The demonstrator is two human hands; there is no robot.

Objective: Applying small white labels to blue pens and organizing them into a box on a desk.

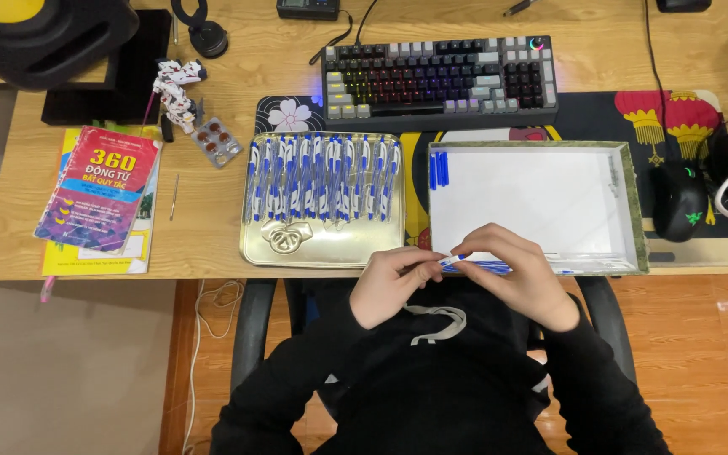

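My left hand (391, 282) and my right hand (522, 274) meet at the desk's front edge, both gripping one blue and white pen (473, 264) held level between them. Just beyond the right hand lies a shallow white box (629, 198) with two blue pen caps (438, 168) in its far left corner. To the left of the box, a gold metal tray (330, 248) holds a row of several blue and white pens (322, 177).
A backlit keyboard (440, 74) sits behind the tray and box on a patterned desk mat (600, 114). A black mouse (680, 200) lies right. Books (99, 190), a pill blister (216, 141) and a small figurine (177, 91) are left.
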